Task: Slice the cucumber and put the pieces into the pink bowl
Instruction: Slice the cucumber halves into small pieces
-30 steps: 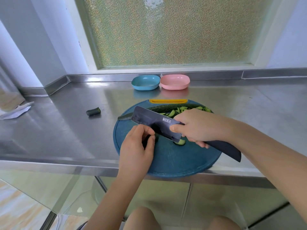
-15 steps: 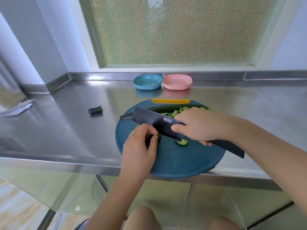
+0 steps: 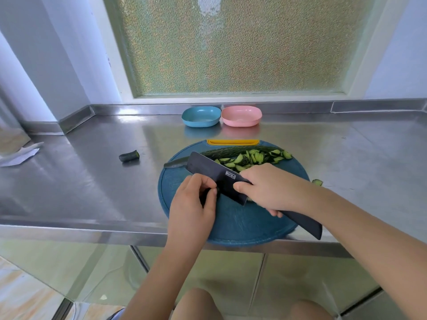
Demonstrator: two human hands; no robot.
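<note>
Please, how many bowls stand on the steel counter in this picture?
2. The blue bowl stands at the back of the counter, below the window. The pink bowl stands close beside it, on its right. Both look empty. No other bowl seems hidden.

The cucumber piece point(image 3: 205, 197) under the left hand point(image 3: 191, 204) is almost all covered by that hand and by the blade of the knife point(image 3: 208, 168); its cut end cannot be seen. The right hand point(image 3: 270, 190) hides the front part of the handle. At the left edge of the worktop point(image 3: 92, 181) a white paper point(image 3: 20, 155) is cut off by the frame.
</note>
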